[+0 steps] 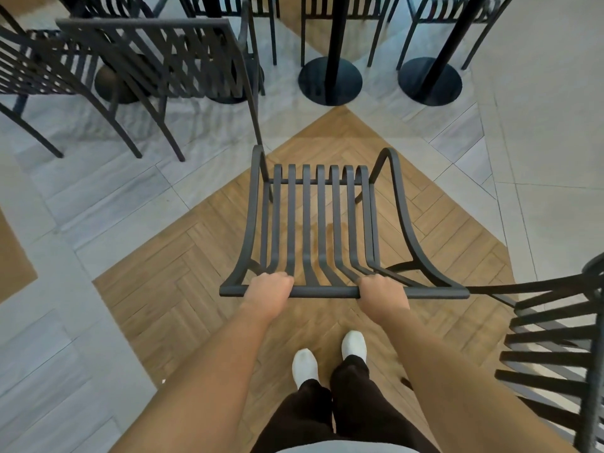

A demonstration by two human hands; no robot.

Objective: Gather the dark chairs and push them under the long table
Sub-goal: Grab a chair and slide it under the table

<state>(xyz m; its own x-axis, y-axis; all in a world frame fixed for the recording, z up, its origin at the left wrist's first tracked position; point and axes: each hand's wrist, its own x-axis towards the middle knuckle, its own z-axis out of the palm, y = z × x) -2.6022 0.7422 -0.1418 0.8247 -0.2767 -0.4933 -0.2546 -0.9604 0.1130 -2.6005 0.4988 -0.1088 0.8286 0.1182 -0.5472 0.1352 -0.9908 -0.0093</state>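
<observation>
While both hands, left hand [270,287] and right hand [382,290], grip the dark chair [322,223] by its top rail on the herringbone floor, the person should steer between pedestal bases [330,80]; the worktop is probably overhead, unseen.

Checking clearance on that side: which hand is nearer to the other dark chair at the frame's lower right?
Right. The right hand grips the held chair's top rail on the side toward the other chair; the left hand grips the same rail farther away.
</observation>
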